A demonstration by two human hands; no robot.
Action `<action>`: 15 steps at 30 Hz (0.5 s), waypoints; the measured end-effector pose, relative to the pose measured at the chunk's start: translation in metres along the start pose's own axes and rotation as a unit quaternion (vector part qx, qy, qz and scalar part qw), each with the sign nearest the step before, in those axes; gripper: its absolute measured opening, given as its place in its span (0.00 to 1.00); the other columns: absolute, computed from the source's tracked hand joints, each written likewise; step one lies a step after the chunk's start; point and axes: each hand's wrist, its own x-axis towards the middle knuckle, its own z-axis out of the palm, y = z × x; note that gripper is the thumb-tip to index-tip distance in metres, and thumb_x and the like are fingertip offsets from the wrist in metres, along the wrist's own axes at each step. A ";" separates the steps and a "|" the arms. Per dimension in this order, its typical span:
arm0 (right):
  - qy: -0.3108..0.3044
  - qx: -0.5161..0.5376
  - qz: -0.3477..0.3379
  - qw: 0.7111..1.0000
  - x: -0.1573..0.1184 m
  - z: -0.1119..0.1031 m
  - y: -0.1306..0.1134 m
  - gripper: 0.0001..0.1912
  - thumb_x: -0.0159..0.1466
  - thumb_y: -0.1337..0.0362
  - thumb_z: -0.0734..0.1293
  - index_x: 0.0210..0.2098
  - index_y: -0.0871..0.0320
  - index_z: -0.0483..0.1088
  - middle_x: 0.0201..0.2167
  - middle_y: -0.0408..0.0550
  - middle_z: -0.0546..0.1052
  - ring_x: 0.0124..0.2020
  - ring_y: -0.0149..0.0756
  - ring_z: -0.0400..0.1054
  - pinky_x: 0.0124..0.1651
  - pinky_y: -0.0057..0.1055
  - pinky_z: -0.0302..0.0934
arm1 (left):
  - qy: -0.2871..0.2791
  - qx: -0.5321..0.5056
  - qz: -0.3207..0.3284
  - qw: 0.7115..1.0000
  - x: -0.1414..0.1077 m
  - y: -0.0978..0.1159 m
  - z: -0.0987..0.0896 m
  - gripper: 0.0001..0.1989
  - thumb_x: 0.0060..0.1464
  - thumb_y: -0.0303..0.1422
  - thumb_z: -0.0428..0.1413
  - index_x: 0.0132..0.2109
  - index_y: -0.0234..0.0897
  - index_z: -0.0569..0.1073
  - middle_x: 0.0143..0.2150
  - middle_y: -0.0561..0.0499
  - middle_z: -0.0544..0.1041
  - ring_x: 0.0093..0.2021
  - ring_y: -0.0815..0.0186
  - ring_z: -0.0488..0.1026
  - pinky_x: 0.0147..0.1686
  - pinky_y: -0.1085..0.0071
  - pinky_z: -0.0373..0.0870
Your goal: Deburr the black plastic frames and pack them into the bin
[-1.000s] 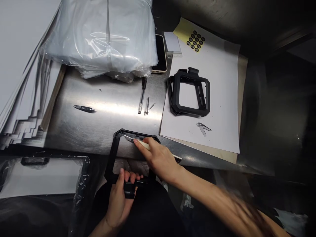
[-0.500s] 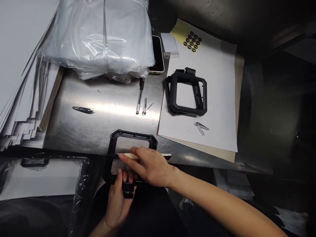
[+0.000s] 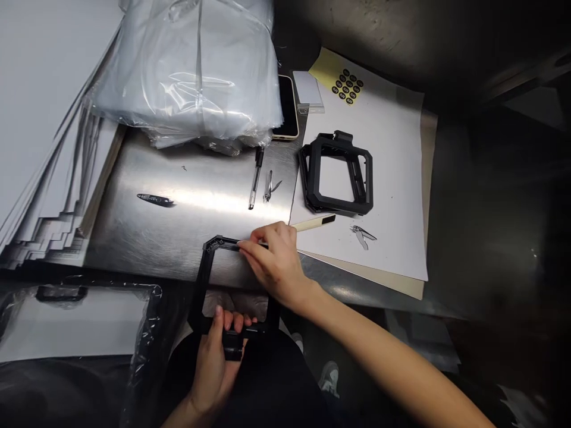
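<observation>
My left hand (image 3: 215, 355) is closed round the near edge of a black plastic frame (image 3: 203, 284), at a dark block-like part on that edge. The frame tilts up from my lap toward the metal table. My right hand (image 3: 277, 261) grips a slim cream-coloured tool (image 3: 313, 223) with a black end, which points off to the right. Its working tip is hidden by my fingers at the frame's far edge. The frame's far right corner is also behind my right hand.
More black frames (image 3: 316, 172) lie on white sheets (image 3: 397, 178), near nail clippers (image 3: 363, 235) and round stickers (image 3: 347, 87). Another clipper (image 3: 269, 189), a pen (image 3: 256, 178), a small black item (image 3: 154, 200), a phone (image 3: 288, 110), plastic bags (image 3: 187, 71) and stacked paper (image 3: 49, 172) share the table.
My right hand has moved from across the frame's opening to its far edge, taking the cream-coloured tool up and right. My left hand still holds the near edge. The view has shifted slightly.
</observation>
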 end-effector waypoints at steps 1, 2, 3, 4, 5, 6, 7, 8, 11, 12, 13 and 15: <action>-0.004 0.002 -0.015 1.000 0.002 0.005 -0.009 0.06 0.57 0.69 0.61 0.29 0.58 0.69 0.27 0.46 0.66 0.30 0.34 0.52 0.34 0.33 0.45 | 0.005 -0.002 0.000 1.000 0.000 0.000 0.002 0.16 0.49 0.35 0.50 0.17 0.35 0.63 0.17 0.54 0.65 0.26 0.68 0.67 0.31 0.72 0.66; -0.008 -0.006 -0.026 1.000 0.003 0.010 -0.016 0.05 0.57 0.69 0.61 0.28 0.58 0.69 0.26 0.45 0.66 0.30 0.33 0.52 0.33 0.33 0.44 | 0.011 -0.003 -0.001 1.000 0.000 0.001 0.004 0.16 0.48 0.34 0.51 0.16 0.35 0.63 0.17 0.54 0.65 0.25 0.68 0.67 0.28 0.74 0.66; -0.011 -0.017 -0.032 0.999 0.005 0.016 -0.021 0.05 0.56 0.69 0.61 0.27 0.59 0.69 0.25 0.45 0.66 0.29 0.33 0.51 0.32 0.33 0.43 | 0.016 -0.004 -0.003 1.000 0.000 0.001 0.005 0.16 0.48 0.34 0.51 0.16 0.35 0.63 0.17 0.54 0.65 0.26 0.68 0.67 0.25 0.75 0.65; -0.012 -0.027 -0.034 0.999 0.006 0.021 -0.024 0.05 0.56 0.69 0.61 0.26 0.59 0.68 0.25 0.45 0.66 0.29 0.34 0.51 0.32 0.33 0.42 | 0.020 -0.005 -0.006 1.000 0.000 0.002 0.006 0.16 0.48 0.35 0.51 0.16 0.35 0.63 0.17 0.53 0.65 0.25 0.67 0.67 0.24 0.75 0.65; -0.011 -0.033 -0.034 0.999 0.007 0.025 -0.026 0.05 0.56 0.69 0.61 0.26 0.60 0.68 0.25 0.46 0.67 0.29 0.34 0.51 0.32 0.34 0.42 | 0.020 -0.006 -0.008 1.000 0.001 0.002 0.007 0.16 0.48 0.35 0.51 0.16 0.35 0.63 0.17 0.53 0.65 0.26 0.66 0.67 0.24 0.74 0.64; -0.010 -0.035 -0.033 0.999 0.007 0.028 -0.027 0.05 0.56 0.70 0.61 0.25 0.60 0.68 0.25 0.46 0.67 0.29 0.34 0.51 0.32 0.34 0.42 | 0.018 -0.006 -0.010 1.000 0.001 0.002 0.006 0.16 0.48 0.36 0.51 0.16 0.35 0.63 0.17 0.53 0.65 0.26 0.66 0.67 0.25 0.73 0.65; -0.009 -0.035 -0.030 0.999 0.007 0.031 -0.026 0.05 0.56 0.70 0.61 0.25 0.60 0.67 0.25 0.46 0.67 0.29 0.34 0.51 0.32 0.34 0.41 | 0.016 -0.007 -0.010 1.000 0.002 0.002 0.005 0.17 0.48 0.36 0.50 0.16 0.35 0.63 0.17 0.53 0.65 0.26 0.65 0.67 0.27 0.71 0.65; -0.008 -0.034 -0.027 0.999 0.006 0.033 -0.026 0.05 0.56 0.70 0.60 0.25 0.61 0.67 0.25 0.46 0.67 0.30 0.34 0.52 0.32 0.34 0.41 | 0.015 -0.009 -0.008 1.000 0.002 0.001 0.004 0.17 0.49 0.36 0.50 0.16 0.35 0.63 0.17 0.53 0.65 0.26 0.65 0.67 0.29 0.70 0.66; -0.005 -0.029 -0.018 0.999 0.005 0.035 -0.027 0.05 0.57 0.69 0.60 0.27 0.61 0.66 0.26 0.45 0.68 0.30 0.35 0.52 0.32 0.35 0.41 | 0.016 -0.010 -0.006 1.000 0.003 0.000 0.002 0.17 0.50 0.35 0.49 0.16 0.35 0.63 0.16 0.54 0.65 0.26 0.68 0.67 0.28 0.73 0.65; -0.004 -0.027 -0.014 1.000 0.004 0.035 -0.028 0.05 0.57 0.69 0.59 0.27 0.61 0.66 0.27 0.46 0.68 0.30 0.35 0.53 0.32 0.35 0.41 | 0.018 -0.008 -0.006 1.000 0.003 0.001 0.002 0.17 0.50 0.35 0.48 0.16 0.35 0.63 0.16 0.54 0.65 0.25 0.68 0.67 0.27 0.74 0.64; -0.004 -0.024 -0.010 1.000 0.004 0.035 -0.029 0.05 0.57 0.69 0.59 0.28 0.62 0.66 0.27 0.46 0.68 0.30 0.35 0.53 0.32 0.36 0.41 | 0.017 -0.005 -0.004 1.000 0.003 0.001 0.003 0.17 0.51 0.35 0.48 0.16 0.35 0.63 0.16 0.54 0.65 0.25 0.68 0.67 0.25 0.75 0.64; -0.001 -0.019 0.002 1.000 0.004 0.036 -0.032 0.07 0.58 0.70 0.58 0.28 0.62 0.65 0.26 0.46 0.68 0.30 0.35 0.53 0.32 0.36 0.42 | 0.015 0.002 0.001 1.000 0.002 0.001 0.003 0.17 0.51 0.35 0.48 0.17 0.35 0.64 0.17 0.53 0.65 0.26 0.68 0.67 0.26 0.74 0.64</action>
